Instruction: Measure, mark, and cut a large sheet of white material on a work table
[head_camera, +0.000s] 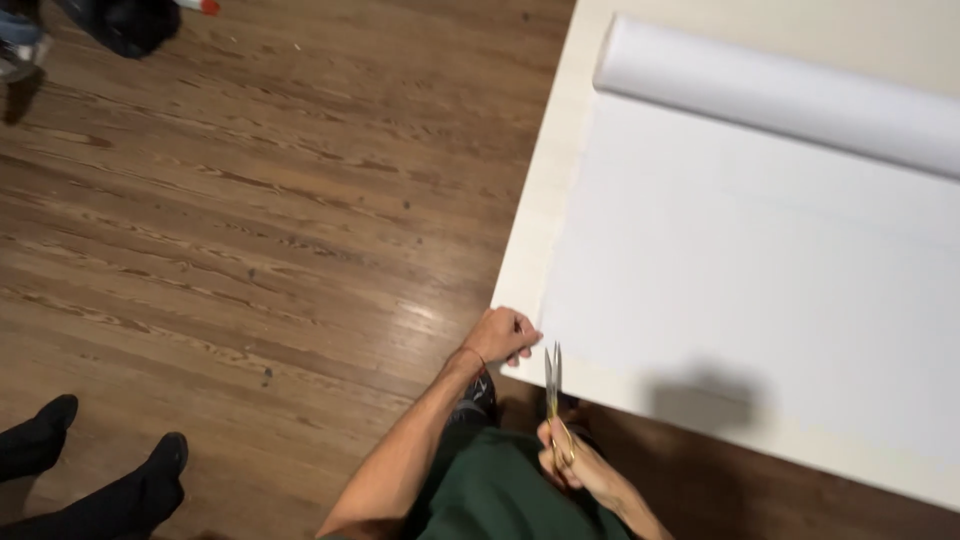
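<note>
- Head view: the left hand (503, 335) is pinching the near corner of the white paper sheet (740, 270), which is lying unrolled on the pale table (535, 190).
- The right hand (568, 462) is gripping gold-handled scissors (553, 395) — blades nearly closed, pointing at the sheet's edge.

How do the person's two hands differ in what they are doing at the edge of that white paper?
The left hand holds no tool and pinches the corner of the white paper sheet at the table corner; the right hand grips gold-handled scissors. The left hand rests on the table edge, while the right hand sits lower, off the table, nearer the body. Both are bare and close to the paper's near edge.
</note>
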